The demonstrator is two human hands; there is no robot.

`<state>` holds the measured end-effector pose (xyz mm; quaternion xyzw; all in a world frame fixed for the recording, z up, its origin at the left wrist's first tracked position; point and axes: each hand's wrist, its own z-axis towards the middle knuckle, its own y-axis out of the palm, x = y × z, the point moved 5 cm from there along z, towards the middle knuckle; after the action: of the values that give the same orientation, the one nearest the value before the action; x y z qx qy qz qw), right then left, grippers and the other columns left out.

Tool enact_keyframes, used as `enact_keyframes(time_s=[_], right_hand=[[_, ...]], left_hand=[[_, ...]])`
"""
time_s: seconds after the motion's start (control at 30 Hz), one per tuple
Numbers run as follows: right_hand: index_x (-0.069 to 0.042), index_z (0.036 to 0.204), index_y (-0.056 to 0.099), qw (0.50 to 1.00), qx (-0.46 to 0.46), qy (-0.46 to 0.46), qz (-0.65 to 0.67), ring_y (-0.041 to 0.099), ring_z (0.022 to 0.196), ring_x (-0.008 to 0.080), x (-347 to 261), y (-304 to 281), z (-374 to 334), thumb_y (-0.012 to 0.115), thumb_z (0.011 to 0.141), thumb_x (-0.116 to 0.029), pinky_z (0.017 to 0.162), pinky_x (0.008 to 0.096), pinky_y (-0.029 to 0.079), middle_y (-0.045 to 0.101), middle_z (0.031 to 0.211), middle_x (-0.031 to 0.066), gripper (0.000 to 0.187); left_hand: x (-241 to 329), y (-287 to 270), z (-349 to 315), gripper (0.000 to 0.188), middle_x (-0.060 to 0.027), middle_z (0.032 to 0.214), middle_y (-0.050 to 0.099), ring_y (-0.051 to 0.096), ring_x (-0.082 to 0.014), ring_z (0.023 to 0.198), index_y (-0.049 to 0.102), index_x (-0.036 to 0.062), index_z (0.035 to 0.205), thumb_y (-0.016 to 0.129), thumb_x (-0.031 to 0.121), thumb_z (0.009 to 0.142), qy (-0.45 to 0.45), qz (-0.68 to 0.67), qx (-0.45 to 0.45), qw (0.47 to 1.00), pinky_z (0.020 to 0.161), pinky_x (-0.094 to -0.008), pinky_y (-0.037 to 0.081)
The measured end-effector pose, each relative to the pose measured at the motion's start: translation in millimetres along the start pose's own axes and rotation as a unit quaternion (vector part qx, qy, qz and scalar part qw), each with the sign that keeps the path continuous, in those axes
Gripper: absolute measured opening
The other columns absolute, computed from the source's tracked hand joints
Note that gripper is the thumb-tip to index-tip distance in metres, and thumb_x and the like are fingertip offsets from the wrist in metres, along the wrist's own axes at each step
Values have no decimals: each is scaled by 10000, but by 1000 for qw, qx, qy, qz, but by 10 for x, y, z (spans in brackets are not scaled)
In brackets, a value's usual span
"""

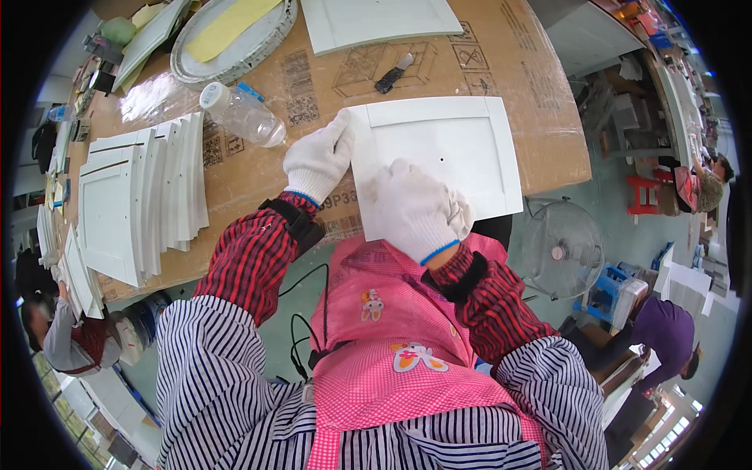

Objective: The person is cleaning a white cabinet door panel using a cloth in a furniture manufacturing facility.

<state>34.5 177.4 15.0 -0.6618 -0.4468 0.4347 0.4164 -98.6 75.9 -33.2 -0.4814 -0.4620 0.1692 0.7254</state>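
Observation:
A white framed panel (470, 168), like a small cabinet door with one small dark hole, lies in front of me at the table's near edge. My left hand (317, 160), in a white knit glove, is closed on the panel's upper left edge. On the lower left part of the panel rests my right hand (415, 207), also gloved. Its fingers are curled down against the surface, and whatever they may hold is hidden beneath them. Beyond the panel lies a black-handled scraper or knife (394, 74).
The table is covered with brown printed cardboard (548, 149). Several white panels (117, 211) stand stacked at the left. A clear bottle (243, 113) lies by a round lid (184, 59) with a yellow sheet. Another white panel (376, 23) lies farther back. A floor fan (560, 251) stands at the right.

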Motion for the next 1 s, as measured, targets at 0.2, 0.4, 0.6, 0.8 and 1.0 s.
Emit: enact_keyframes(time_s=[0.2,0.4,0.6,0.8,1.0], right_hand=[[-13,1017,705,996,-4,-82,-20,668,1022,319,137,77,-237,669,853,-228,772,455,582,649,1053,150,273],[-189,1013,710,993,49,-79,-77,658,952,294,1199,-281,-544,657,840,-222,748,466,564,661,1020,58,184],[-137,983,746,940,21,294,-171,696,990,390,3204,-806,-456,597,938,-278,836,489,580,713,1077,150,210],[-161,1194,707,967,241,47,73,697,942,329,1904,-817,-103,688,918,-237,827,424,583,667,1085,121,287],[-198,1243,676,960,218,-175,-18,631,1143,300,681,-171,357,628,886,-204,1093,551,391,684,1176,51,360]], left_hand=[[-35,42,-10,405,-144,990,757,721,-364,900,658,212,1385,546,404,1047,24,4,-10,1000,775,-470,559],[-72,45,0,415,-135,1001,759,719,-362,911,663,223,1386,545,434,1048,6,7,-29,1000,788,-461,563],[-21,80,3,453,-105,1030,764,724,-326,938,667,228,1391,565,483,1031,38,7,-47,998,786,-429,562],[179,-59,39,582,-79,994,706,706,-283,879,647,230,1422,630,581,959,-23,10,-143,989,746,-402,542],[196,-28,-4,605,-64,958,594,664,-252,818,648,224,1407,673,584,922,61,39,-129,989,683,-400,511]])
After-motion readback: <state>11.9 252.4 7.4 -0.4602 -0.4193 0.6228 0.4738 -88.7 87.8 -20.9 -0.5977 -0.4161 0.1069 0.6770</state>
